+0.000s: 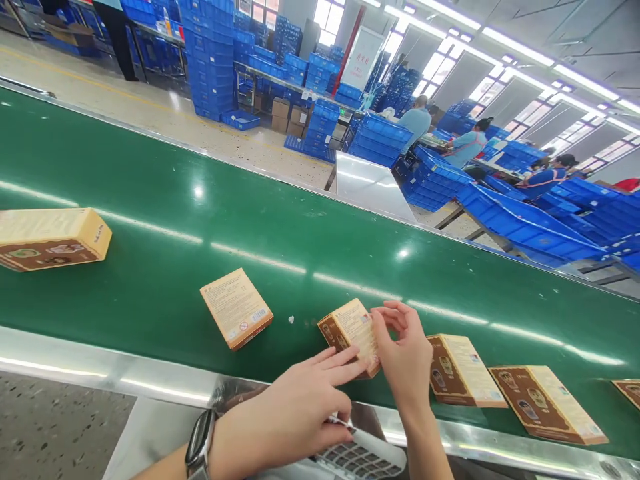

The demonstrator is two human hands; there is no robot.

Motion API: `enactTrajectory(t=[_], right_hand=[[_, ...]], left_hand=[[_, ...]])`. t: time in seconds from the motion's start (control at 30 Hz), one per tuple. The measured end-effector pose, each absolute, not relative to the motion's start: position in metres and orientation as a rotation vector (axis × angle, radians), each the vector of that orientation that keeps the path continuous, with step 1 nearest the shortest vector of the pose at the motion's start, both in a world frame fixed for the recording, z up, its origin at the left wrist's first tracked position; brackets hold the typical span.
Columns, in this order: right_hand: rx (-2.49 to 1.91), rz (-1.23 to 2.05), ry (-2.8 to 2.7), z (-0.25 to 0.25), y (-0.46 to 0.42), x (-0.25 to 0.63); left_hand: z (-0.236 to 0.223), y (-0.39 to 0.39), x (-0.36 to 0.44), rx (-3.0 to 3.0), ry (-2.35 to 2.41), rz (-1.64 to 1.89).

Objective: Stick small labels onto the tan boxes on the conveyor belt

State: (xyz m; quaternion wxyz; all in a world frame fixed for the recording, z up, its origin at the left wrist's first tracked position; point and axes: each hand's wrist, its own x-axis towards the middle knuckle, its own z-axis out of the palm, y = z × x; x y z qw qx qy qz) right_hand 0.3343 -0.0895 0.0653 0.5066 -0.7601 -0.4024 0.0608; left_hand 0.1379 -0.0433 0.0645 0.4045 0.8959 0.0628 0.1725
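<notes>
At far left, a long cream-and-brown printed carton (pixel 55 240) lies on the green conveyor belt (pixel 150 267), cut off by the view's edge. Next, a cream carton (pixel 237 309) lies with its barcode face up, apart from the others. The left hand (pixel 305 403) (dark watch (pixel 201 437) on the wrist) spreads its fingers onto a cream carton with a brown side (pixel 350 330); its grip, thumb against a curled finger, is closed on a white-edged sheet with a grid pattern (pixel 367 457). The right hand (pixel 405 350) is at that carton's right edge, thumb and forefinger bent near each other; whether this grip is closed cannot be told. Further right lie two brown-and-cream cartons (pixel 465 370) (pixel 549 403), side by side, then a partly visible carton (pixel 629 391).
</notes>
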Motion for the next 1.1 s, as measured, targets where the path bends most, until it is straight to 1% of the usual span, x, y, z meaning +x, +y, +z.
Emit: enactTrajectory(t=[0.07, 0.1, 0.13, 0.2, 0.27, 0.3, 0.47, 0.53, 0.67, 0.83, 0.9, 1.0, 1.1], right_hand=[[-1.874, -0.020, -1.112, 0.077, -0.103, 0.331], [-1.873, -0.029, -1.203, 0.083, -0.111, 0.328], [-1.843, 0.032, -1.316, 0.088, -0.120, 0.323], [-1.725, 0.272, -1.544, 0.096, -0.134, 0.311], [-1.590, 0.490, -1.716, 0.097, -0.143, 0.300], [-1.546, 0.544, -1.765, 0.097, -0.145, 0.296], [-1.523, 0.555, -1.849, 0.095, -0.144, 0.294], [-1.513, 0.501, -1.932, 0.100, -0.141, 0.296], [-1.452, 0.171, -2.108, 0.108, -0.133, 0.294], [-1.345, -0.065, -2.150, 0.100, -0.134, 0.287], [-1.340, 0.017, -2.074, 0.097, -0.136, 0.287], [-1.453, 0.366, -1.845, 0.096, -0.130, 0.292], [-1.517, 0.647, -1.489, 0.092, -0.106, 0.301]], left_hand=[[0.066, -0.044, 0.131, 2.182, 0.283, 0.436], [0.067, -0.043, 0.127, 2.139, 0.386, 0.402], [0.070, -0.043, 0.123, 2.092, 0.494, 0.361], [0.076, -0.041, 0.114, 1.988, 0.668, 0.280], [0.081, -0.039, 0.107, 1.864, 0.735, 0.237], [0.084, -0.038, 0.104, 1.802, 0.746, 0.221], [0.094, -0.035, 0.094, 1.699, 0.843, 0.159], [0.098, -0.037, 0.091, 1.716, 0.861, 0.175], [0.098, -0.041, 0.089, 1.766, 0.855, 0.220], [0.100, -0.042, 0.091, 1.747, 0.865, 0.248], [0.101, -0.041, 0.090, 1.728, 0.897, 0.244], [0.099, -0.041, 0.087, 1.856, 0.865, 0.342], [0.091, -0.042, 0.084, 2.124, 0.670, 0.518]])
